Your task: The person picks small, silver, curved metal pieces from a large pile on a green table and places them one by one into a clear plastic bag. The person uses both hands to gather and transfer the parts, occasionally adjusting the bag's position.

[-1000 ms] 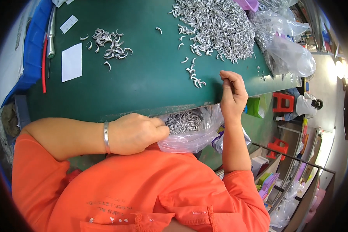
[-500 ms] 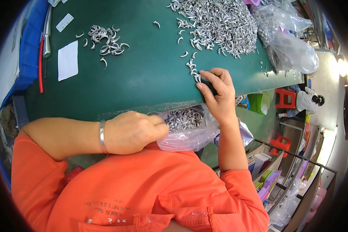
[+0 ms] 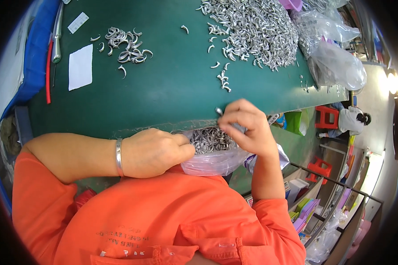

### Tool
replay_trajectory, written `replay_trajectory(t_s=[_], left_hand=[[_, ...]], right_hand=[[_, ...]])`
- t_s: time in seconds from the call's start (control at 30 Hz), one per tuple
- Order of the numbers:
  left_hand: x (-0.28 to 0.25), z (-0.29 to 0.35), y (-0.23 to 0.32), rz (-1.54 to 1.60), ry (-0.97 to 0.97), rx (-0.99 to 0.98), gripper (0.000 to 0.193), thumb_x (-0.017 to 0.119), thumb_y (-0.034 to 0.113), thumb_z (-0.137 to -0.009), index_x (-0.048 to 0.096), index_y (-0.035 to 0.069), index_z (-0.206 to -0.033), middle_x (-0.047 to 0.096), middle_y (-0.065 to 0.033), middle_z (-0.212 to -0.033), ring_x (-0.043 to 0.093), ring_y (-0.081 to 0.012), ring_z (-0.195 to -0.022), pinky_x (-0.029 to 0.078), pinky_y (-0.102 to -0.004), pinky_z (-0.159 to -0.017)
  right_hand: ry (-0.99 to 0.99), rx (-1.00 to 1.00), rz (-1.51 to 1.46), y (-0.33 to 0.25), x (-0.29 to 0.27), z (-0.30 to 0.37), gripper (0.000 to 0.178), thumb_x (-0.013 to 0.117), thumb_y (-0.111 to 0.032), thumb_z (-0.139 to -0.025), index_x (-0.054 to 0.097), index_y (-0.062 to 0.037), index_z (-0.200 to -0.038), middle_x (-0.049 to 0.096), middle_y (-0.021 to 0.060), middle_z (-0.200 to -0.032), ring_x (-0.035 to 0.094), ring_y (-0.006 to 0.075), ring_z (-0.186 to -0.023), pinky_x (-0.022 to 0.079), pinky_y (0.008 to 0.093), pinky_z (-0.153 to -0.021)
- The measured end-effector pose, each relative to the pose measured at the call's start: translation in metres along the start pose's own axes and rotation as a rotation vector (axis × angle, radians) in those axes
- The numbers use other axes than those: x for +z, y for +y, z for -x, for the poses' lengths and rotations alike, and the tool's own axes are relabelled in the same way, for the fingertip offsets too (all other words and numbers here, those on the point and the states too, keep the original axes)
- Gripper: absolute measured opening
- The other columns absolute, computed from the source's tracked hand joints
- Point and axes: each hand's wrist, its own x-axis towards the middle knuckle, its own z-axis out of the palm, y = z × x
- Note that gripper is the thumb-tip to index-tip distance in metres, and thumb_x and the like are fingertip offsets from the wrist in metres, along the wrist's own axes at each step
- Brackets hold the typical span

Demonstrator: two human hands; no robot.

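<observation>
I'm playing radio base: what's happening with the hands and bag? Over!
Left hand gripping clear bag at left. Right hand pinching silver piece near bag opening. Curved metal pieces inside. No blockage seen.

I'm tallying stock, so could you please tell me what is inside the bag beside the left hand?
The clear plastic bag holds many small curved silvery pieces. Only the top layer shows; anything deeper is covered, and the left hand hides the bag's left end.

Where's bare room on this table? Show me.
Bare: the green table between the small cluster of silver pieces and the short row; also on the near side of the white paper. Crowded: far right, with the large pile and plastic bags.
</observation>
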Motion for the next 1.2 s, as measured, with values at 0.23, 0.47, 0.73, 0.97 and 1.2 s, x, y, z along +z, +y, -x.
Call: replay_trajectory(t_s=[0.23,0.47,0.73,0.97,1.2], left_hand=[[0.001,0.000,0.000,0.011,0.005,0.004,0.013,0.061,0.005,-0.079,0.056,0.003,-0.090,0.065,-0.0158,-0.107,0.068,-0.0328,-0.079,0.057,-0.0375,-0.062],[0.002,0.000,0.000,0.028,0.025,0.012,0.013,0.061,0.004,-0.078,0.056,0.003,-0.090,0.065,-0.0153,-0.105,0.067,-0.0325,-0.079,0.057,-0.0375,-0.062],[0.000,0.000,0.001,0.042,-0.002,-0.009,0.014,0.060,0.004,-0.079,0.056,0.003,-0.092,0.064,-0.0146,-0.103,0.067,-0.0321,-0.079,0.056,-0.0373,-0.061],[0.002,0.000,-0.001,0.070,0.074,0.037,0.009,0.054,0.009,-0.083,0.051,0.003,-0.090,0.059,-0.0156,-0.082,0.065,-0.0341,-0.071,0.053,-0.0422,-0.058],[0.002,0.000,0.002,0.049,0.005,-0.017,0.013,0.059,0.006,-0.080,0.055,0.004,-0.092,0.063,-0.0131,-0.102,0.067,-0.0322,-0.074,0.055,-0.0386,-0.058]], right_hand=[[0.258,-0.010,0.208,0.010,0.010,-0.013,0.020,0.072,0.000,-0.078,0.069,-0.0046,-0.097,0.063,0.0098,-0.096,0.060,0.0281,-0.088,0.049,0.0355,-0.079],[0.288,-0.003,0.160,0.003,0.001,-0.022,0.017,0.069,0.005,-0.079,0.070,-0.0026,-0.094,0.063,0.0100,-0.090,0.062,0.0278,-0.086,0.050,0.0333,-0.073],[0.238,0.072,0.017,0.016,-0.001,-0.017,0.016,0.066,0.010,-0.079,0.068,-0.0003,-0.090,0.064,0.0085,-0.088,0.062,0.0221,-0.080,0.050,0.0293,-0.070],[0.146,-0.102,0.214,0.010,0.011,-0.034,0.031,0.057,0.007,-0.082,0.067,-0.0028,-0.110,0.061,0.0140,-0.112,0.055,0.0342,-0.102,0.045,0.0397,-0.092],[-0.255,-0.108,-0.216,0.001,-0.012,-0.022,0.041,0.052,0.012,-0.073,0.070,-0.0036,-0.106,0.066,0.0118,-0.113,0.061,0.0315,-0.101,0.046,0.0390,-0.093]])
